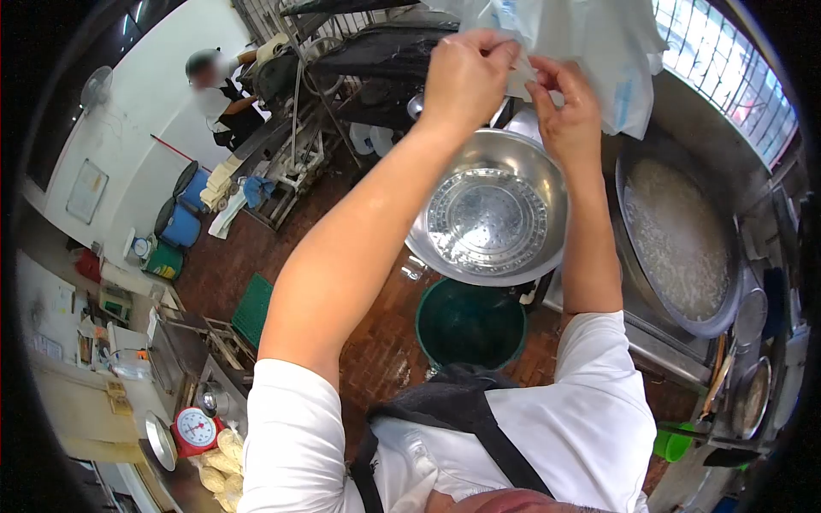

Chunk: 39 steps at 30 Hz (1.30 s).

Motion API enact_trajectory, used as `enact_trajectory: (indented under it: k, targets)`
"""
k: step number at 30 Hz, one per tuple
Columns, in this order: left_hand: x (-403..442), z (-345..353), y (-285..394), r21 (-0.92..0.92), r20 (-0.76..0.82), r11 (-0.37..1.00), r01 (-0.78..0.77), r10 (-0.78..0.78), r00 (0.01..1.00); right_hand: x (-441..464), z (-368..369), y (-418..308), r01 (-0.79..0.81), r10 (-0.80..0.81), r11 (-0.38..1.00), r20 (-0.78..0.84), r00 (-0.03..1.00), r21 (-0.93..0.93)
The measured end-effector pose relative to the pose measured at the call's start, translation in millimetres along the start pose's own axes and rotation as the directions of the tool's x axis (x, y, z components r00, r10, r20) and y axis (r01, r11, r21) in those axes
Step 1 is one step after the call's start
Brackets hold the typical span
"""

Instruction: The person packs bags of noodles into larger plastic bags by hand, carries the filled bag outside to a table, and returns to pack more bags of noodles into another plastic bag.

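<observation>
Bag [590,51] being pinched by left hand [470,75], right hand [569,107] near far edge of bowl [513,150]; grip made, release apparently pending.

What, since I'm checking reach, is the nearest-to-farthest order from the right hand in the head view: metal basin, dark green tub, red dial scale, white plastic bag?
From the right hand:
1. White plastic bag: up beside it
2. Metal basin: lower left
3. Dark green tub: below the basin
4. Red dial scale: far lower left
</observation>
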State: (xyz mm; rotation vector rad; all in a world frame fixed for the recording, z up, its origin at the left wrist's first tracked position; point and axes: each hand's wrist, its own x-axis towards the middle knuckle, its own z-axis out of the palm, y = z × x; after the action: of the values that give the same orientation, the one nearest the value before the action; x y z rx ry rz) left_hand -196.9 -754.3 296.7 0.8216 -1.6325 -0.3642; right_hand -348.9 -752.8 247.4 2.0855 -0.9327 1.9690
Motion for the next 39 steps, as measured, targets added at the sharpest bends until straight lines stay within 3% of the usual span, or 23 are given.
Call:
enact_trajectory:
  k: [1,4,5,6,8,9,12,13,15,16,17,20,21,24,26,28,30,31,32,33,34,37,39]
  targets:
    - [2,-3,6,-0.050,-0.020,0.999,0.006,-0.007,1.000,3,-1,-1,0.065,-0.068,0.995,-0.046,0.997,-0.074]
    - [2,-12,19,0.126,-0.015,0.987,0.099,-0.098,0.995,9,-1,3,0.190,-0.226,0.948,-0.123,0.966,-0.256]
    - [4,-10,8,0.126,-0.046,0.992,0.016,-0.010,0.999,12,1,6,0.203,-0.246,0.938,-0.127,0.961,-0.282]
    - [4,-10,3,0.118,-0.065,0.992,0.038,-0.031,0.997,14,0,9,0.216,-0.268,0.925,-0.132,0.954,-0.314]
    - [10,-13,2,0.102,-0.096,0.992,0.075,-0.065,0.993,14,0,16,0.168,-0.202,0.962,-0.147,0.968,-0.216]
    - [10,-16,1,0.083,-0.029,0.974,0.210,-0.208,0.978,13,1,20,0.143,-0.168,0.977,-0.154,0.974,-0.161]
    - [5,-14,-13,-0.051,0.031,0.979,0.200,-0.198,0.980,2,9,37,0.060,-0.045,0.989,-0.110,0.993,0.135]
    - [2,-15,-2,-0.117,0.117,0.947,0.300,-0.287,0.951,-7,15,53,0.072,-0.072,0.997,0.020,0.997,0.017]
    - [5,-19,2,-0.077,0.201,0.914,0.398,-0.377,0.904,-31,41,71,-0.083,-0.003,0.869,0.174,0.985,0.488]
    - [6,-20,3,-0.053,0.243,0.894,0.444,-0.420,0.874,-33,35,46,-0.037,-0.098,0.923,0.329,0.939,0.382]
    - [6,-16,3,0.075,0.196,0.930,0.359,-0.367,0.910,-42,28,11,0.031,-0.169,0.959,0.483,0.859,0.281]
    - [-3,-31,-36,0.366,0.374,0.916,0.164,-0.306,0.876,-98,45,-27,0.131,-0.295,0.946,0.622,0.725,0.295]
    - [-18,-36,-29,0.482,0.338,0.875,0.052,-0.239,0.910,-103,37,-45,0.119,-0.304,0.944,0.668,0.680,0.308]
    - [-74,-54,-42,0.487,0.098,0.865,0.118,-0.188,0.977,-98,-1,-78,-0.081,-0.070,0.974,0.622,0.780,0.211]
    - [-116,-73,-49,0.437,0.094,0.871,0.225,-0.293,0.951,-84,-4,-66,-0.015,-0.023,0.991,0.283,0.959,0.132]
    - [-150,-90,-48,0.374,0.149,0.881,0.288,-0.364,0.920,-55,4,-61,0.072,-0.071,0.997,0.073,0.995,-0.002]
    - [-178,-110,-44,0.312,0.246,0.895,0.319,-0.401,0.883,-50,37,-41,0.133,-0.120,0.978,0.089,0.989,-0.158]
    - [-191,-121,-44,0.333,0.224,0.889,0.313,-0.397,0.890,-57,50,-38,0.055,-0.033,0.993,0.198,0.980,-0.107]
    - [-203,-133,-44,0.355,0.200,0.883,0.308,-0.394,0.897,-64,63,-35,-0.034,0.055,0.997,0.303,0.951,-0.076]
    - [-215,-146,-47,0.378,0.173,0.874,0.305,-0.390,0.904,-74,70,-30,-0.259,0.206,0.965,0.520,0.829,0.030]
    - [-227,-161,-54,0.402,0.103,0.855,0.328,-0.399,0.911,-84,79,-26,-0.481,0.285,0.873,0.724,0.629,0.075]
    - [-274,-213,-67,0.452,-0.124,0.756,0.474,-0.473,0.872,-126,119,-20,-0.426,0.280,0.904,0.805,0.523,-0.037]
    - [-302,-233,-51,0.490,-0.251,0.661,0.568,-0.517,0.819,-160,148,-29,-0.495,0.116,0.862,0.907,0.404,0.110]
